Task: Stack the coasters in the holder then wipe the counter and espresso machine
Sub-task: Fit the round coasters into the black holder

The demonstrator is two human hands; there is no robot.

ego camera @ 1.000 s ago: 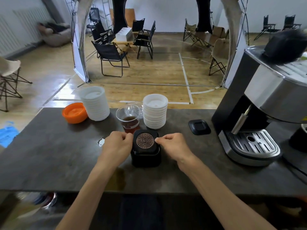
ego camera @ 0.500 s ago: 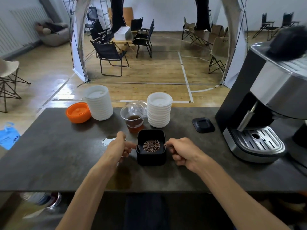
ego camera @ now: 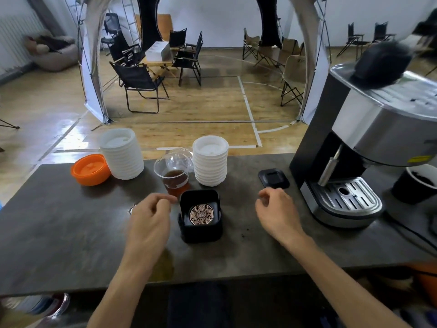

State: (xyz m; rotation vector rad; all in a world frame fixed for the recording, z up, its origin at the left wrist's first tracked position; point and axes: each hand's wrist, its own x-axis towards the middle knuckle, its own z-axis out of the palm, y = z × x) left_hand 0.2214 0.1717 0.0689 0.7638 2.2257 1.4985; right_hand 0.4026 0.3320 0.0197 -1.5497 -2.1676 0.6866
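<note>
The fingers (ego camera: 165,200) of the left hand (ego camera: 149,221) are loosely curled and hold nothing; those of the right hand (ego camera: 276,211) are the same, half bent and empty. Both hands hover just above the bench (ego camera: 59,233), one on each side of the black holder (ego camera: 201,217), near it but not touching.

The holder stands upright in the middle of the bench, close to the front edge, where both hands reach it easily. Inside lies a coaster (ego camera: 201,214) with a round copper pattern facing up, flat and well below the rim, so it seems properly seated. One more black coaster (ego camera: 273,178) lies alone further back, just beside the espresso machine (ego camera: 369,147). The right hand is nearer to it, so I judge this piece is the next one to collect (no other loose coaster is visible).

A glass cup (ego camera: 173,178) with brown liquid stands directly behind the holder, between two stacks of white lids (ego camera: 210,159); a careless reach could knock it. Dark crumbs (ego camera: 246,230) and a wet patch (ego camera: 160,266) on the bench show why wiping follows. I see no cloth anywhere.
</note>
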